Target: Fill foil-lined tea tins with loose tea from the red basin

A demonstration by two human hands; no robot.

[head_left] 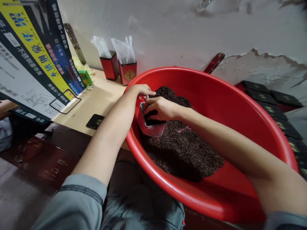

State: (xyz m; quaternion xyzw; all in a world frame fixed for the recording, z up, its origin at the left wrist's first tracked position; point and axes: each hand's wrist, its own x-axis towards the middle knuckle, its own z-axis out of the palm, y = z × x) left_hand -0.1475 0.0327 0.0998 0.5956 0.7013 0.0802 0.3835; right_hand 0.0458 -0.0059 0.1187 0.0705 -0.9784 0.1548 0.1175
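Inside a big red basin (216, 92) lies a heap of dark, dry loose tea leaves (182, 147). A red tin with a clear plastic bag lining (154, 130) is tilted over the heap near the basin's left side, its mouth dark with leaves. My left hand (145, 91) is at the tin's far rim, fingers curled and partly hidden by the other hand. My right hand (160, 108) reaches across from the right, with bent fingers down in the tin's mouth on the leaves; their tips are hidden.
Two red tins (109, 65) (128, 72) with plastic bags sticking out stand on the table (74, 119) by the wall. A black lid (95, 121) lies nearer. A large printed carton (35, 60) is at left, and another person's arm (7, 108) behind it. Black-topped boxes (271, 110) are stacked right.
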